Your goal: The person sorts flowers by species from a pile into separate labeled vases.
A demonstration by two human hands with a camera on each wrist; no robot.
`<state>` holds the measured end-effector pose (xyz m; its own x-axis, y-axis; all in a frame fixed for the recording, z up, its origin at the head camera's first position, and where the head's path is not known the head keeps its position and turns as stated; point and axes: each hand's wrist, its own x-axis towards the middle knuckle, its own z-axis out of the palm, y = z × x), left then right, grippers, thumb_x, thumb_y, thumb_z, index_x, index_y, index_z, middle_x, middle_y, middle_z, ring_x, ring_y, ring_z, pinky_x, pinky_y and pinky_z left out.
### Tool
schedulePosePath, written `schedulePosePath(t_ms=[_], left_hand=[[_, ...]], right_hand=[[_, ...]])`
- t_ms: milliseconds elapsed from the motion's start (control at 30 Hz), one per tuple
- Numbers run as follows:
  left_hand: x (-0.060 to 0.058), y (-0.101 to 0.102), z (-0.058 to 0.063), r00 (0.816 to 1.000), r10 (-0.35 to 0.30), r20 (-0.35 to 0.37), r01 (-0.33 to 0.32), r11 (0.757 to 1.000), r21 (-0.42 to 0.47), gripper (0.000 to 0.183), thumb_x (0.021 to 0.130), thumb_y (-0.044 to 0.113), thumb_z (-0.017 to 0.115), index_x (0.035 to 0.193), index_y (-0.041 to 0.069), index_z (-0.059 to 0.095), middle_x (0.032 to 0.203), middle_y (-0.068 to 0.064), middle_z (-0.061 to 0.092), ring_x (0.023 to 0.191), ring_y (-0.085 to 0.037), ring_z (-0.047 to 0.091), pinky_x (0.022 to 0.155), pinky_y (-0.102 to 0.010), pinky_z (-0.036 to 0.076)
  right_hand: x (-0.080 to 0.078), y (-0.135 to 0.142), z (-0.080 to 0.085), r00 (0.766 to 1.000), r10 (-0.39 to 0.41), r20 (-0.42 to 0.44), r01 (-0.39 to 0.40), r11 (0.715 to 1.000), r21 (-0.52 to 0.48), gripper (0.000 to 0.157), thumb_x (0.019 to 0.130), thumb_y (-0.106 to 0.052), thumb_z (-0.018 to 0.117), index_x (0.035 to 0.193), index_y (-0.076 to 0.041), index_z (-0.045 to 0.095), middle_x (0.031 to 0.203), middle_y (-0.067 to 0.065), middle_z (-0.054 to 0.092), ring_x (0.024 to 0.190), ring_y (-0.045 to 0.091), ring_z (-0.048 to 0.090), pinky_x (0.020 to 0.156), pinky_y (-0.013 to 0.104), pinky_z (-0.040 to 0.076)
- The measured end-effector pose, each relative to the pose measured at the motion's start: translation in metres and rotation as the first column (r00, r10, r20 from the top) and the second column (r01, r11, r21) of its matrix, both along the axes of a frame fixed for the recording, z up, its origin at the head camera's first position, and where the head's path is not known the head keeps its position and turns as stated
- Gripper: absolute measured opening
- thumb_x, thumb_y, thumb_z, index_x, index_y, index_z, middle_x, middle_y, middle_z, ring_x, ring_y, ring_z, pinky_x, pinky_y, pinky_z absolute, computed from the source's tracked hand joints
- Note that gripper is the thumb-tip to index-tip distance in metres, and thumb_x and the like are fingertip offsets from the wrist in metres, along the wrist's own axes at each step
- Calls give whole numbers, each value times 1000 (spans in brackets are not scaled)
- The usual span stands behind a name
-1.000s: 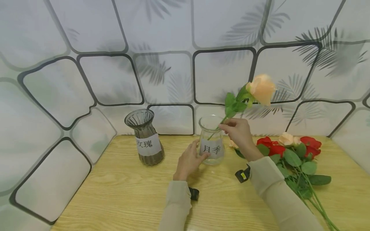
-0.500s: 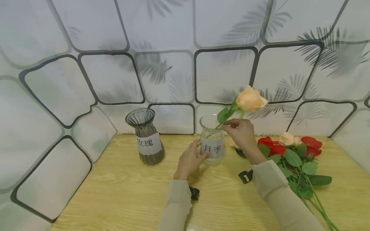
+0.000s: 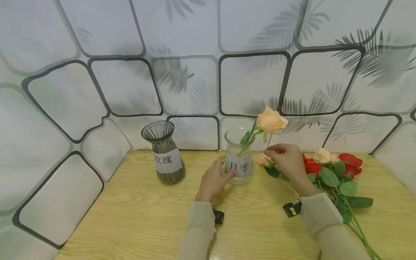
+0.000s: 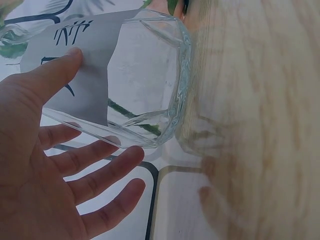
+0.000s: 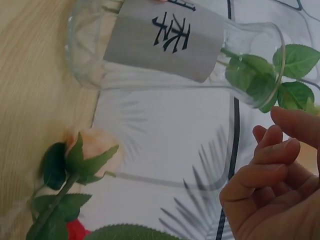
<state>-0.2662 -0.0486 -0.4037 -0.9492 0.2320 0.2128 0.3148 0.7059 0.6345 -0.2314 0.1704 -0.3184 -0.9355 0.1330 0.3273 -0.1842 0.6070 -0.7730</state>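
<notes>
A clear glass vase (image 3: 238, 159) with a white paper label stands upright on the table. My left hand (image 3: 212, 180) holds its left side, the thumb (image 4: 62, 70) on the label and the fingers curved about the glass. One peach rose (image 3: 270, 121) leans right out of the vase's mouth, its leaves at the rim and its stem inside. Just right of the vase, my right hand (image 3: 288, 162) hangs in the air with loosely bent fingers and nothing between them. In the right wrist view, its fingertips are apart from the vase's rim.
A grey ribbed vase (image 3: 167, 159) with a label stands to the left. Red roses (image 3: 350, 164) and peach roses (image 3: 323, 156) lie in a leafy pile at right, stems toward the front. Another peach rose (image 5: 92, 152) lies by the clear vase. A patterned wall backs the table (image 3: 136, 216).
The peach rose has gone down and left, deeper into the clear vase. My right hand has let go of its stem and moved right. The left hand has stayed on the vase.
</notes>
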Motion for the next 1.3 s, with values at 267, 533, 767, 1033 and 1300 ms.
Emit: schedulePosePath(t_ms=[267,533,767,1033,1300], left_hand=[[-1,0,0,1000,-3,4,3,1000,1,72,84,57,53,139,14,35,131,-9,48,112,-27,51,84,-46,46],[0,0,2,1000,1,10,-1,1000,9,72,84,55,54,139,14,34,132,-9,48,114,-28,50,86,-47,44],[1,-1,2,1000,4,10,-4,1000,4,73,84,56,54,140,14,34,133,-9,46,114,-29,50,86,-47,44],[1,-1,0,1000,-2,3,2,1000,0,73,84,55,54,140,13,34,131,-10,48,112,-29,51,86,-47,45],[1,0,0,1000,-2,-7,2,1000,1,73,84,55,53,139,12,34,131,-10,48,112,-29,51,86,-47,45]], right_hand=[[8,19,-6,1000,-12,18,12,1000,15,31,85,-30,64,96,-1,70,72,8,61,48,16,49,42,29,42],[17,34,-10,998,-14,60,9,997,77,33,88,-31,60,101,-1,68,97,15,62,70,19,55,53,30,46],[25,46,-15,998,-14,57,6,990,142,32,89,-29,60,98,1,68,87,13,65,74,23,58,58,33,47],[31,61,-25,995,-30,97,8,975,221,33,87,-29,63,95,2,69,83,12,67,72,23,61,58,35,48],[37,76,-36,994,-48,95,17,952,304,30,86,-27,63,89,2,70,76,9,67,66,21,60,56,37,47]])
